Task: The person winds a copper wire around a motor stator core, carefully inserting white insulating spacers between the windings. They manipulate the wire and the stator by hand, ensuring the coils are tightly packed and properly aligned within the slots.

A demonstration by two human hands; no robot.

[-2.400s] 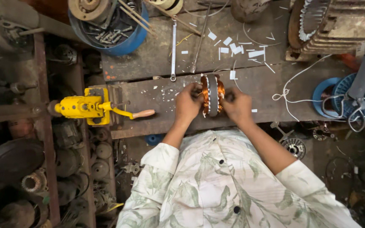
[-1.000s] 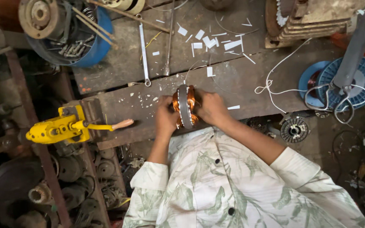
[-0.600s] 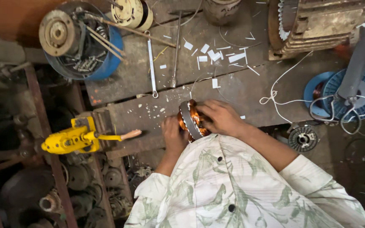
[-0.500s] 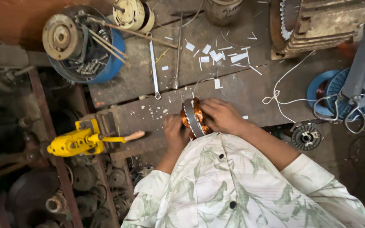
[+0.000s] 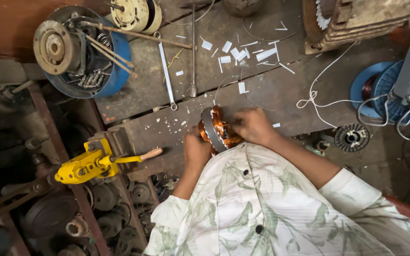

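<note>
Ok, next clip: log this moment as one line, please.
left hand: grips motor stator | right hand: on stator's copper windings | surface: wooden workbench | nearby: yellow hand winder, white paper strips, blue wire spool

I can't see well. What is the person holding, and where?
Both hands, left and right, hold a motor coil by its opposite sides.

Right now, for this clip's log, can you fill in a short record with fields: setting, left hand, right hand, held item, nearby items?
setting: worn wooden workbench seen from above
left hand: left hand grips the near side of the stator
right hand: right hand rests on its far side
held item: round metal motor stator with copper windings, upright on edge
nearby items: yellow hand-crank tool at left; long steel wrench; white paper scraps; blue bowl of metal parts; blue wire spool
</note>
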